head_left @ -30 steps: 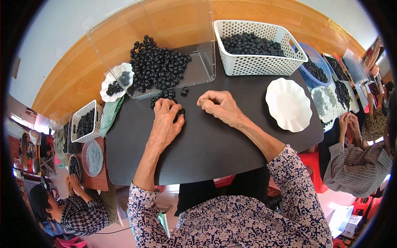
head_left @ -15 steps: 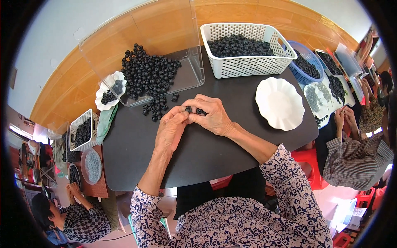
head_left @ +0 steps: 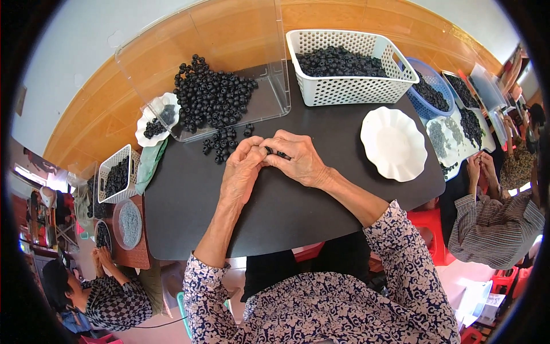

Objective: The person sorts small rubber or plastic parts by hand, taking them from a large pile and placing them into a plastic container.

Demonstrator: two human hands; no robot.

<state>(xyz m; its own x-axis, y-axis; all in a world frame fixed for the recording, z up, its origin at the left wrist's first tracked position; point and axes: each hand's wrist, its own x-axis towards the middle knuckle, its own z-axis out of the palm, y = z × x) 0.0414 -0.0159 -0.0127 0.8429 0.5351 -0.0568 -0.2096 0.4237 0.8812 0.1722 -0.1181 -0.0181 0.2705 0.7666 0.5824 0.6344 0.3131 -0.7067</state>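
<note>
Over the dark table, my left hand and my right hand meet with fingertips together. Small black bead-like parts show between the fingers. One sits at the pinch of both hands, and another is under the right fingers; their exact kind is partly hidden. Just beyond my left hand lies a loose cluster of black round parts with holes. Many more of these parts fill the tipped clear plastic bin behind it.
A white perforated basket of black parts stands at the back, beside a blue basket. A white scalloped plate sits at right; another plate holds small pieces by the bin. Co-workers sit left and right.
The view has shifted slightly, moving the table things a little right. My hands stay together, with fingers slightly rearranged around the small black parts.
</note>
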